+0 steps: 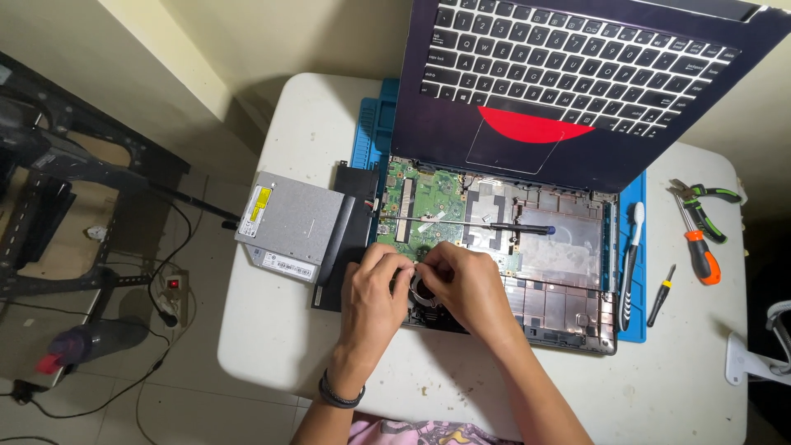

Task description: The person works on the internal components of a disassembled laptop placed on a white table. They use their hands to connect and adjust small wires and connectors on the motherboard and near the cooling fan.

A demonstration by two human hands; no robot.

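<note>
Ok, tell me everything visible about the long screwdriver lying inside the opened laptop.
The long screwdriver has a slim silvery metal shaft and a black handle with a blue end cap. It lies nearly level across the opened laptop base, tip over the green circuit board, handle to the right. No hand touches it.

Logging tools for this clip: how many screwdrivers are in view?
3: a long black-handled screwdriver lying across the opened laptop, an orange-handled one beside the pliers, a small black one below. Others may be hidden.

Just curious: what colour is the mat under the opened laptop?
Blue mat, clearest in the head view, beneath the laptop.
</note>
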